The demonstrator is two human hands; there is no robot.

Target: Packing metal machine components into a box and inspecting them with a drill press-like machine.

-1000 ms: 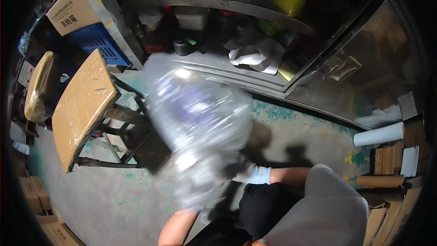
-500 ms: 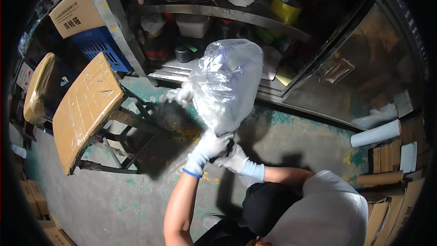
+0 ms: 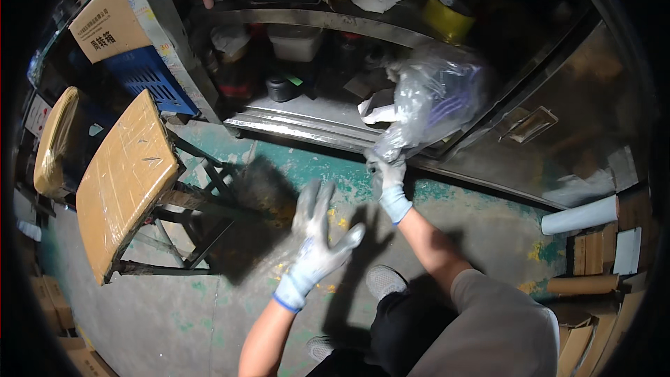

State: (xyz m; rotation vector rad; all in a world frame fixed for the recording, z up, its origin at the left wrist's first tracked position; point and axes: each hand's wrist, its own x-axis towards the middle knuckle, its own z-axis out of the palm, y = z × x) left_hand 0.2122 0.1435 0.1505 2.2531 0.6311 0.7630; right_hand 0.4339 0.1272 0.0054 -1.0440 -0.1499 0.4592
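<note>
A clear plastic bag with something purplish inside sits at the right part of the cabinet's lower shelf. My right hand, in a white and grey work glove, grips the bag's gathered neck at the cabinet's front edge. My left hand, gloved the same way, hovers over the floor with its fingers spread and nothing in it. What the bag holds cannot be made out clearly. Beside the bag lies a crumpled white piece, and further left stands a small dark jar.
The metal cabinet has a sliding door at its right. A tape-wrapped chair stands at left, near a blue crate. Yellow tape rolls lie on the upper shelf. A white roll and cardboard are at right.
The bag has moved from in front of the cabinet, where both hands held its neck, rightward onto the lower shelf. My left hand has let go and opened.
</note>
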